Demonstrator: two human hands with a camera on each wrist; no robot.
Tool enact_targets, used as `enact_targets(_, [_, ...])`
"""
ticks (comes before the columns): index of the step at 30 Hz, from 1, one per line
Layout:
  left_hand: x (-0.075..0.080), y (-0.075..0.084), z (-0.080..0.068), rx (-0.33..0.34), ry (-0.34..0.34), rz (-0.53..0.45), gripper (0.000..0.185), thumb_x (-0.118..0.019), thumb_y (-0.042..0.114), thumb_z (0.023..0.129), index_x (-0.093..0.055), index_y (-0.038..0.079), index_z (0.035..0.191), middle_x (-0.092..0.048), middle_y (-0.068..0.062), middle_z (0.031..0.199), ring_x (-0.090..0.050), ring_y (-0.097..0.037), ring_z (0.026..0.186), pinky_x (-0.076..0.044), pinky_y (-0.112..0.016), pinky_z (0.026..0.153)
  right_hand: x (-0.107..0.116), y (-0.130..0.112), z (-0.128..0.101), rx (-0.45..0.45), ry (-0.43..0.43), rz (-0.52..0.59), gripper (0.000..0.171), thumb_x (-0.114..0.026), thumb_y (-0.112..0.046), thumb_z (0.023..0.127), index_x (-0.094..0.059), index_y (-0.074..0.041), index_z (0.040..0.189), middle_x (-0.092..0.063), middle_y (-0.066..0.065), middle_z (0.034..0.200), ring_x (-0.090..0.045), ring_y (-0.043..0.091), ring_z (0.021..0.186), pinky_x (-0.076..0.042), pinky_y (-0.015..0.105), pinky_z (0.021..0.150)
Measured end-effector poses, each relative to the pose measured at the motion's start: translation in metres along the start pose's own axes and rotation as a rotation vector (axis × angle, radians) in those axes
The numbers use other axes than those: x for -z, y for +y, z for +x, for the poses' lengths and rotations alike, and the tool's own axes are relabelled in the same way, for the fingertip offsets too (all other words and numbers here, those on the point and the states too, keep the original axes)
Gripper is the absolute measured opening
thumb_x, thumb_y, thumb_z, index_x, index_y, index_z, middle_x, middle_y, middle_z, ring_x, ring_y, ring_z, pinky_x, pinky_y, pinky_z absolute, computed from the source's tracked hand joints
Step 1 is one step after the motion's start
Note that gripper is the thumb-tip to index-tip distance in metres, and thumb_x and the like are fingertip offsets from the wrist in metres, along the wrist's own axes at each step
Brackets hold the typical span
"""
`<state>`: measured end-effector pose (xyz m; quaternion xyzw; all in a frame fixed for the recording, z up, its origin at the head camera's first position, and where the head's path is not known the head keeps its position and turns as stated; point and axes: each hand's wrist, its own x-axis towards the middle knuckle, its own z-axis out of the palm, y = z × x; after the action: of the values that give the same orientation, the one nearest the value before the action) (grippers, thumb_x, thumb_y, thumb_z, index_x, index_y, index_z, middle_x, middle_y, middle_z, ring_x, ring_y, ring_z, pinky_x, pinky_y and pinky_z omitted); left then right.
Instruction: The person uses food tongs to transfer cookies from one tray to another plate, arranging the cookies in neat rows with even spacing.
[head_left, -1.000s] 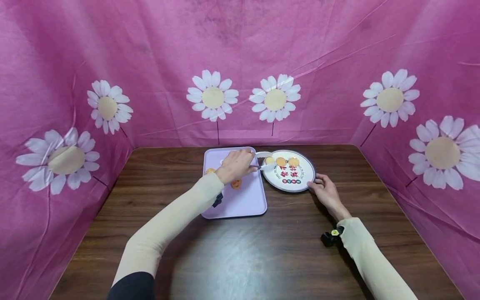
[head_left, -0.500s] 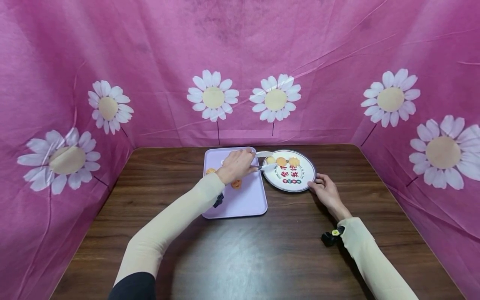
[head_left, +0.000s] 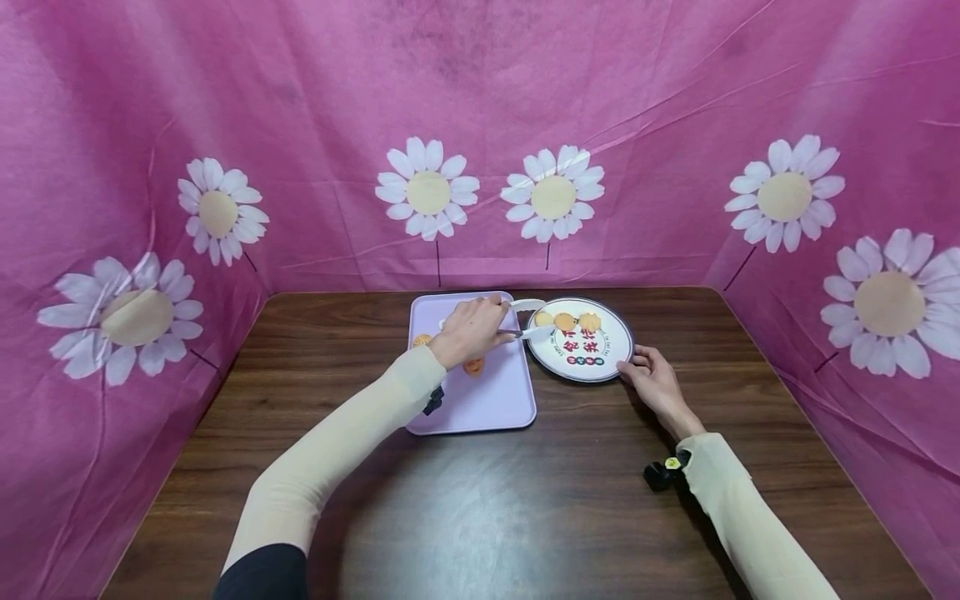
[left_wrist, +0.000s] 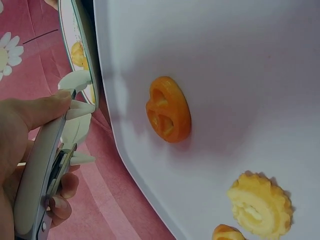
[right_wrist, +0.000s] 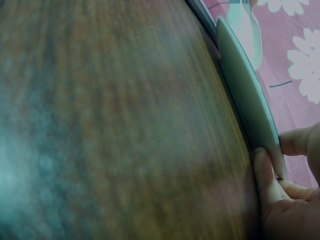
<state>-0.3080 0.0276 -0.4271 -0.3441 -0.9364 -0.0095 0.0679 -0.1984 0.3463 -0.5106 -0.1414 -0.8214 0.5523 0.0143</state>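
My left hand (head_left: 480, 325) grips silver tongs (head_left: 525, 319) with white tips, held over the seam between a lilac tray (head_left: 495, 400) and a round printed plate (head_left: 581, 377). The tips stand apart beside the leftmost of three cookies (head_left: 565, 321) on the plate. In the left wrist view the tongs (left_wrist: 50, 160) clamp nothing. An orange cookie (left_wrist: 168, 109) and a yellow one (left_wrist: 260, 205) lie on the tray (left_wrist: 240, 60). My right hand (head_left: 651, 379) pinches the plate's near right rim (right_wrist: 245, 85), thumb against the edge.
A dark wooden table (head_left: 480, 517) carries the tray and plate at its far middle. Another orange cookie (head_left: 422, 340) sits at the tray's left edge. Pink cloth with white daisies (head_left: 427, 192) walls the table on the left, back and right.
Almost nothing: the tongs' tips have eased slightly left at the plate's edge. The right hand stays on the rim.
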Motion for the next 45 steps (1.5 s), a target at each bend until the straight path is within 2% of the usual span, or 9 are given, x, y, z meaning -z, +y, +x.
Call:
enact_targets(7, [0.003, -0.005, -0.005, 0.021, 0.008, -0.065, 0.052, -0.073, 0.050, 0.096, -0.065, 0.012, 0.130, -0.068, -0.004, 0.115, -0.072, -0.026, 0.095, -0.061, -0.045, 0.075, 0.001, 0.001, 0.000, -0.008, -0.003, -0.001, 0.067, -0.061, -0.022, 0.105, -0.030, 0.006, 0.157, -0.051, 0.030, 0.148, -0.054, -0.017, 0.089, -0.051, 0.006, 0.083])
enact_targets(12, [0.008, -0.012, -0.017, 0.037, 0.034, -0.108, 0.057, -0.071, 0.053, 0.096, -0.064, 0.013, 0.136, -0.067, -0.003, 0.112, -0.069, -0.020, 0.089, -0.058, -0.043, 0.071, 0.000, 0.002, 0.000, -0.009, -0.006, 0.004, 0.067, -0.062, -0.023, 0.105, -0.030, 0.006, 0.157, -0.051, 0.030, 0.148, -0.054, -0.017, 0.089, -0.051, 0.006, 0.083])
enact_targets(18, [0.011, -0.024, -0.035, 0.044, 0.042, -0.181, 0.061, -0.071, 0.055, 0.095, -0.065, 0.013, 0.138, -0.070, -0.005, 0.114, -0.064, -0.017, 0.086, -0.056, -0.041, 0.069, 0.000, 0.004, 0.000, -0.003, 0.000, 0.016, 0.066, -0.061, -0.022, 0.105, -0.031, 0.007, 0.157, -0.052, 0.028, 0.146, -0.054, -0.016, 0.089, -0.051, 0.006, 0.083])
enact_targets(25, [0.016, -0.040, -0.055, 0.087, 0.043, -0.273, 0.066, -0.072, 0.056, 0.094, -0.063, 0.011, 0.141, -0.070, -0.009, 0.128, -0.070, -0.023, 0.105, -0.059, -0.047, 0.083, 0.000, 0.005, 0.000, -0.011, 0.002, 0.023, 0.065, -0.062, -0.020, 0.105, -0.032, 0.006, 0.156, -0.052, 0.027, 0.145, -0.054, -0.015, 0.090, -0.051, 0.006, 0.084])
enact_targets(33, [0.023, -0.054, -0.079, 0.122, 0.028, -0.304, 0.073, -0.074, 0.058, 0.092, -0.061, 0.011, 0.145, -0.070, -0.009, 0.132, -0.070, -0.027, 0.114, -0.058, -0.053, 0.088, 0.003, 0.004, 0.000, -0.010, 0.000, 0.000, 0.067, -0.060, -0.022, 0.106, -0.029, 0.007, 0.157, -0.050, 0.030, 0.147, -0.054, -0.016, 0.089, -0.052, 0.005, 0.082])
enact_targets(36, [0.023, -0.059, -0.089, 0.131, 0.017, -0.300, 0.075, -0.073, 0.060, 0.091, -0.060, 0.012, 0.147, -0.069, -0.008, 0.135, -0.071, -0.027, 0.113, -0.058, -0.053, 0.087, 0.003, 0.003, 0.001, -0.012, 0.001, 0.001, 0.066, -0.060, -0.021, 0.105, -0.030, 0.006, 0.157, -0.051, 0.029, 0.147, -0.054, -0.016, 0.088, -0.051, 0.005, 0.082])
enact_targets(42, [0.020, -0.067, -0.108, 0.135, -0.001, -0.308, 0.077, -0.073, 0.060, 0.091, -0.059, 0.011, 0.148, -0.071, -0.010, 0.131, -0.069, -0.023, 0.099, -0.058, -0.049, 0.082, 0.001, 0.001, 0.000, -0.023, -0.006, -0.019, 0.066, -0.059, -0.022, 0.106, -0.029, 0.006, 0.158, -0.051, 0.029, 0.148, -0.053, -0.016, 0.088, -0.051, 0.005, 0.082])
enact_targets(45, [0.018, -0.071, -0.118, 0.127, 0.014, -0.324, 0.075, -0.075, 0.059, 0.090, -0.061, 0.012, 0.147, -0.071, -0.011, 0.132, -0.071, -0.024, 0.104, -0.058, -0.050, 0.083, 0.000, 0.000, 0.001, -0.022, -0.006, -0.022, 0.066, -0.059, -0.022, 0.106, -0.029, 0.005, 0.158, -0.051, 0.029, 0.148, -0.053, -0.015, 0.089, -0.051, 0.005, 0.082])
